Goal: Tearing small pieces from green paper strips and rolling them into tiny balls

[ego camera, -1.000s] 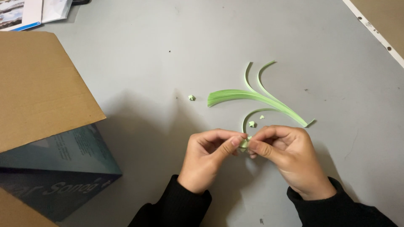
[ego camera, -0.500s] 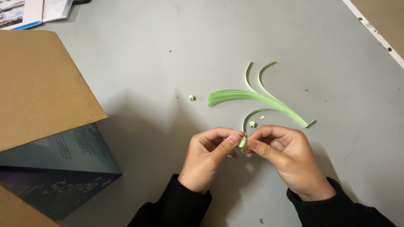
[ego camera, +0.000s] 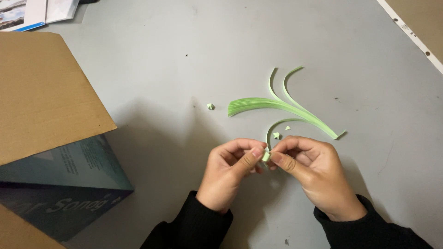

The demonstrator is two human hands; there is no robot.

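A: While both hands are meeting low at centre, what's each one pinching?

B: Left hand (ego camera: 230,173) and right hand (ego camera: 309,173) are both pinching the same small folded green paper piece (ego camera: 266,157), thumb and forefinger tips pressed together on it from either side. Piece is sitting right between the fingertips, lifted just off the grey counter (ego camera: 152,69).

A: Where's the rest of the green stuff?

B: Bundle of green paper strips (ego camera: 277,105) is lying at 12 o'clock from the hands, fanning toward 10 o'clock, a couple of loose ends curling up. One curved strip (ego camera: 277,125) is arcing down toward the fingertips; can't tell if it's joined to the pinched piece. Tiny folded green bit (ego camera: 276,135) is sitting just above the hands, smaller scrap (ego camera: 287,128) beside it, another small folded bit (ego camera: 210,106) well apart at 11 o'clock.

A: Anything else?

B: Cardboard box flap (ego camera: 44,92) is filling the 9 o'clock side, dark teal box (ego camera: 69,184) under it. Papers (ego camera: 37,11) are peeking in at the far 10 o'clock corner. Black sleeves on both wrists.
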